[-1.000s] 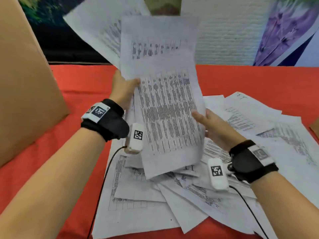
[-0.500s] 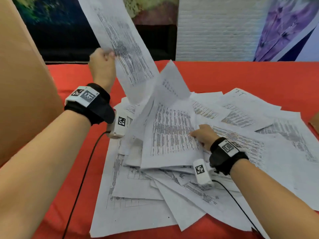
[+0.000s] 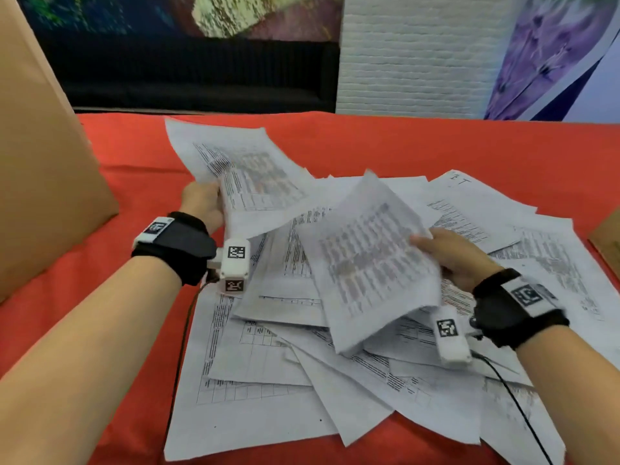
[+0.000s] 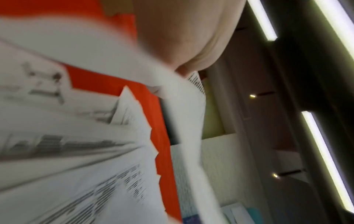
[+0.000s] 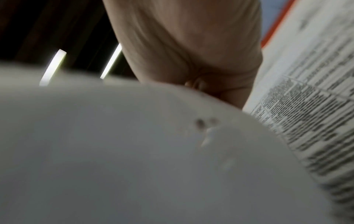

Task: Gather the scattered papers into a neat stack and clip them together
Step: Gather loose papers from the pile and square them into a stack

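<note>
Many printed white sheets lie scattered in a loose pile (image 3: 268, 357) on the red table (image 3: 369, 146). My left hand (image 3: 204, 203) grips the near left edge of a thin bundle of sheets (image 3: 248, 172), held low over the far left of the pile. My right hand (image 3: 449, 253) pinches the right edge of another sheet (image 3: 365, 263), lifted and tilted above the middle of the pile. In the left wrist view the held paper (image 4: 182, 121) runs blurred past my palm (image 4: 180, 37). The right wrist view shows a blurred sheet (image 5: 134, 151) below my palm (image 5: 191, 45). No clip is visible.
A large brown cardboard panel (image 3: 40, 182) stands at the left edge of the table. A brown cardboard corner (image 3: 609, 246) shows at the far right. Bare red cloth lies beyond the pile. Camera cables (image 3: 181, 347) trail from both wrists across the sheets.
My left hand has come down from head height, bringing its sheets low over the pile's far left. My right hand has lifted a sheet off the middle of the pile and moved right.
</note>
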Motion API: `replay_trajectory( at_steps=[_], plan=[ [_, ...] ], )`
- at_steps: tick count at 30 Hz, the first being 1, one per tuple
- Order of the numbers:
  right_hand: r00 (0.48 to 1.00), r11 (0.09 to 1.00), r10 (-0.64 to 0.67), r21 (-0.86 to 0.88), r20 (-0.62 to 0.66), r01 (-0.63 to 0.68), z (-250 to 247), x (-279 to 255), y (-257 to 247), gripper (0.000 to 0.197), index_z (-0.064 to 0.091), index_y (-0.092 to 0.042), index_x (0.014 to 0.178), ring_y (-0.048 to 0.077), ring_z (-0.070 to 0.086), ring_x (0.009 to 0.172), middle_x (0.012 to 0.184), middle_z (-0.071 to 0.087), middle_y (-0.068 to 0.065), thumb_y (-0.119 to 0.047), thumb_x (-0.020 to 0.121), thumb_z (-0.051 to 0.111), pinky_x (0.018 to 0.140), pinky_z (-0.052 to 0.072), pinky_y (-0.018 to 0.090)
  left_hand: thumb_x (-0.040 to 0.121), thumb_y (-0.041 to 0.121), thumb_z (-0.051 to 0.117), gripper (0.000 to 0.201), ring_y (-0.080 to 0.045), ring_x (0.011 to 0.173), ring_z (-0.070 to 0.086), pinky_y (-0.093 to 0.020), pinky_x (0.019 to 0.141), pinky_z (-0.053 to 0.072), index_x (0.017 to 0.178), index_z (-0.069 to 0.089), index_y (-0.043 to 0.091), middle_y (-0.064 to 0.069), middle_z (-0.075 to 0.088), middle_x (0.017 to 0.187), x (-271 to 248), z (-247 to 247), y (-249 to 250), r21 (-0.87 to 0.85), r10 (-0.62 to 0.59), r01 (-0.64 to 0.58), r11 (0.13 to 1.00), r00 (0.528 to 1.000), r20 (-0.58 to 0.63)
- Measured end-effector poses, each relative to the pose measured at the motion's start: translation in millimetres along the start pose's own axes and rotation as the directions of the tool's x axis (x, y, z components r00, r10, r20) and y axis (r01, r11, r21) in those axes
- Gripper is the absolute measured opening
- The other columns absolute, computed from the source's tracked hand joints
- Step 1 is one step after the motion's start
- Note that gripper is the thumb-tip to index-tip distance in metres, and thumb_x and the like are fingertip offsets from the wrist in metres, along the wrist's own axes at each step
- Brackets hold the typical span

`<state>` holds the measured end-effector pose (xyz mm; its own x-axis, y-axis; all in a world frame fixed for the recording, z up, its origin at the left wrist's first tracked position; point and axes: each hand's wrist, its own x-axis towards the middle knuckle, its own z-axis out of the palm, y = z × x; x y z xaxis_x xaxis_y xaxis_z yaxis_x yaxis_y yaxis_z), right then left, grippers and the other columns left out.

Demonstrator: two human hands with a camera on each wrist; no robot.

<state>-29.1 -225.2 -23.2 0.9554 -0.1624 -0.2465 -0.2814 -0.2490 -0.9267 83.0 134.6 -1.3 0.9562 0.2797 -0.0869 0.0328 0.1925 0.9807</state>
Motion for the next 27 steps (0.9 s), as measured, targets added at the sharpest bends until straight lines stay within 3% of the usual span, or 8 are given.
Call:
replay_trajectory(
  at_steps=[4,8,10,12,18,22,25,27],
  plan=[
    [0.984,0.772,0.055,0.633,-0.168,0.065,-30,17,3,0.037,0.052,-0.005,0.126,0.017,0.074,0.074,0.102,0.072,0.007,-0.019,0.092,0.058,0.057,0.059,0.030,0.096,-0.004,0.038,0.035,-0.002,0.053,0.045,-0.007,0.042,0.040,0.066,0.038,0.014,0.000,0.039,0.069,-6,10,-26,0.250,-0.102,0.085,0.964,0.993,0.055],
    [0.976,0.593,0.121,0.802,-0.180,0.074,-32,33,1,0.025,0.055,-0.006,0.118,0.017,0.074,0.075,0.104,0.071,0.008,-0.020,0.100,0.046,0.053,0.057,0.028,0.094,-0.010,0.038,0.029,-0.015,0.061,0.043,-0.020,0.048,0.044,0.071,0.043,0.007,-0.009,0.045,0.076,-16,27,-48,0.460,-0.170,0.100,0.882,0.979,0.115],
    [0.987,0.591,0.082,0.804,-0.135,0.061,-18,39,-7,0.024,0.057,-0.005,0.115,0.018,0.074,0.076,0.099,0.073,0.009,-0.019,0.100,0.045,0.056,0.058,0.029,0.090,-0.007,0.039,0.018,-0.031,0.082,0.056,-0.033,0.069,0.050,0.103,0.051,-0.003,-0.017,0.054,0.098,-20,39,-59,0.494,-0.161,0.090,0.865,0.981,0.103],
    [0.994,0.666,0.043,0.744,-0.101,0.047,1,40,-17,0.020,0.058,-0.003,0.113,0.016,0.074,0.073,0.088,0.076,0.007,-0.013,0.099,0.047,0.055,0.058,0.029,0.088,-0.003,0.040,0.041,-0.037,0.108,0.055,-0.045,0.090,0.047,0.129,0.042,0.000,-0.017,0.054,0.118,-19,48,-68,0.578,-0.160,0.066,0.814,0.980,0.115],
    [0.991,0.982,0.076,0.178,-0.106,-0.056,52,49,-18,0.020,0.056,0.001,0.111,0.027,0.063,0.075,0.089,0.065,0.014,-0.012,0.097,0.053,0.070,0.057,0.040,0.085,0.002,0.052,0.048,-0.041,0.119,0.053,-0.038,0.094,0.046,0.131,0.042,-0.006,-0.026,0.052,0.130,-17,52,-76,0.718,-0.150,0.016,0.696,0.981,0.123],
    [0.990,0.948,0.074,-0.299,-0.119,-0.107,65,53,-14,0.046,0.047,0.005,0.126,0.027,0.056,0.084,0.107,0.056,0.018,-0.020,0.090,0.064,0.066,0.041,0.028,0.096,0.021,0.047,0.048,-0.040,0.126,0.048,-0.043,0.105,0.043,0.135,0.042,-0.008,-0.025,0.048,0.138,-16,45,-67,0.703,-0.239,0.129,0.699,0.969,0.060],
    [0.990,0.940,0.142,-0.312,-0.009,-0.138,76,49,-14,0.038,0.052,0.001,0.112,0.027,0.053,0.087,0.101,0.052,0.013,-0.024,0.088,0.067,0.072,0.043,0.031,0.097,0.035,0.049,0.065,-0.038,0.137,0.035,-0.046,0.111,0.031,0.143,0.029,-0.006,-0.022,0.033,0.150,-26,44,-65,0.682,-0.325,0.149,0.716,0.936,0.138],
    [0.983,0.952,0.178,-0.261,0.051,-0.158,82,50,-13,0.050,0.049,0.004,0.126,0.032,0.054,0.106,0.117,0.050,0.016,-0.023,0.088,0.067,0.086,0.045,0.037,0.093,0.025,0.057,0.058,-0.040,0.129,0.045,-0.045,0.104,0.039,0.138,0.038,-0.006,-0.023,0.043,0.142,-32,44,-69,0.721,-0.296,0.102,0.686,0.944,0.148]
  ],
)
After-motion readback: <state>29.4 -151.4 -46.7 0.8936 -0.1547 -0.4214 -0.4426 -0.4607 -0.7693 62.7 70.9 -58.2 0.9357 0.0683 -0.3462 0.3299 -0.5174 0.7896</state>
